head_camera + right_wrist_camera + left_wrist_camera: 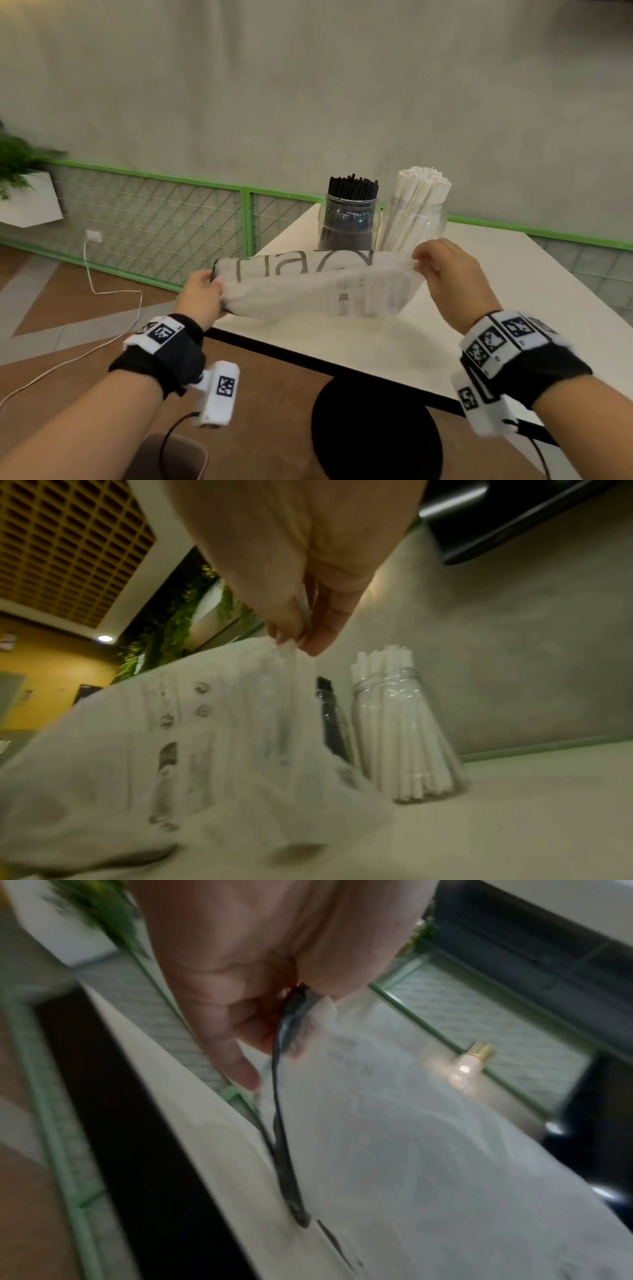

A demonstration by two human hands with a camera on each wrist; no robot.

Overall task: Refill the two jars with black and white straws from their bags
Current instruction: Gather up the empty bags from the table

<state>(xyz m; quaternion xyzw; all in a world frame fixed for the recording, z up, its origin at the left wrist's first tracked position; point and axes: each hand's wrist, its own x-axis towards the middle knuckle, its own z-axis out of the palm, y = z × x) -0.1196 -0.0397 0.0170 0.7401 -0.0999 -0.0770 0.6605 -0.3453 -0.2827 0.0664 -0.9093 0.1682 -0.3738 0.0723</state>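
Two hands hold one translucent bag [318,284] stretched between them above the near part of the white table [496,274]. The left hand [200,294] grips the bag's left end, fingers curled round the bunched plastic; in the left wrist view the fingers [236,1053] close on a dark edge of the bag [394,1150], which trails down toward the tabletop. The right hand [452,277] pinches the bag's right end, thumb and fingertips pressed together on a thin fold; the right wrist view shows the fingertips [315,639] clamped on the film where the bag [205,737] hangs below them. The bag bears large grey letters and smaller print, blurred. Whether any straws lie inside it, I cannot tell.

Behind the bag, at the far side of the table, two clear jars stand just beside each other. The left jar [349,219] holds black straws [352,186] upright; the right jar [421,222] holds white straws [419,192], fanned out at the top.

A green fence [154,219] runs behind the table, and a white cable [92,274] trails across the floor on the left.
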